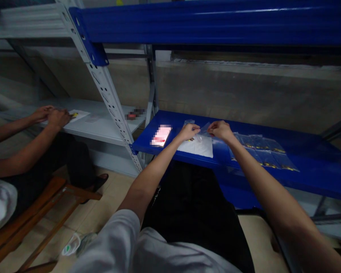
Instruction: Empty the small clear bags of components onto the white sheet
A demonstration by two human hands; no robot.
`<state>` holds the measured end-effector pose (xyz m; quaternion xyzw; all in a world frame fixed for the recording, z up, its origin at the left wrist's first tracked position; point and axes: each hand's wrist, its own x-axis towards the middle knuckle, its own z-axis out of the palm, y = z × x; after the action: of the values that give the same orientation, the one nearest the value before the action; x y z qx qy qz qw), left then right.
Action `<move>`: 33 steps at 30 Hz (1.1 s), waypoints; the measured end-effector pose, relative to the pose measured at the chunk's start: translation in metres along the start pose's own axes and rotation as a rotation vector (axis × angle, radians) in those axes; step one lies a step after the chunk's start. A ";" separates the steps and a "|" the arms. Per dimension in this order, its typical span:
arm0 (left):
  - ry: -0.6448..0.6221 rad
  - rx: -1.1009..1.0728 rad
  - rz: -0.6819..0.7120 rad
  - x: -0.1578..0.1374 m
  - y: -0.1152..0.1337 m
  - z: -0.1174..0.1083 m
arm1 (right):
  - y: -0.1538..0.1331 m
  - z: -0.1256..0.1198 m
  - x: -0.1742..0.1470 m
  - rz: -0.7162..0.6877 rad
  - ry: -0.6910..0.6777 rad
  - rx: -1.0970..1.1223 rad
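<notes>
Between my two hands is a clear plastic bag (205, 130), held just above a white sheet (201, 148) on the blue shelf. My left hand (189, 131) pinches the bag's left side, and my right hand (219, 129) grips its right side with closed fingers. Small yellow and dark pieces (191, 139) show on the sheet under my left hand; their kind is too small to make out. Right of my right forearm lie several clear bags (269, 151) in rows, with yellow pieces inside. Another clear bag (189, 122) lies behind my left hand.
A phone with a lit, blurred screen (161, 135) lies on the blue shelf (309, 148) to the left. A grey perforated post (108, 91) divides it from a grey shelf (102, 125), where a co-worker's hands (55, 115) work. A blue beam (216, 22) crosses overhead.
</notes>
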<state>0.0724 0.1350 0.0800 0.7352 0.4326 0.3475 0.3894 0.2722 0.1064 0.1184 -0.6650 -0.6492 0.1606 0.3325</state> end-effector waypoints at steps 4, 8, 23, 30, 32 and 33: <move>-0.050 -0.013 0.033 0.011 -0.015 0.002 | -0.011 0.002 0.005 -0.053 -0.063 -0.125; -0.012 0.026 0.090 0.019 -0.026 0.000 | -0.015 0.007 0.007 -0.134 -0.077 -0.182; 0.017 0.000 0.091 0.022 -0.037 -0.001 | -0.027 0.010 0.003 -0.072 -0.144 -0.108; 0.058 0.016 0.045 0.017 -0.030 -0.002 | -0.028 0.008 0.001 -0.059 -0.116 -0.033; 0.080 0.010 0.069 0.014 -0.028 -0.003 | -0.023 0.006 0.001 -0.052 -0.091 -0.008; 0.102 0.010 0.087 0.013 -0.026 -0.004 | -0.019 0.005 0.001 -0.048 -0.075 0.012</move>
<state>0.0641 0.1562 0.0614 0.7366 0.4211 0.3990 0.3479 0.2551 0.1070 0.1276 -0.6408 -0.6760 0.1810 0.3157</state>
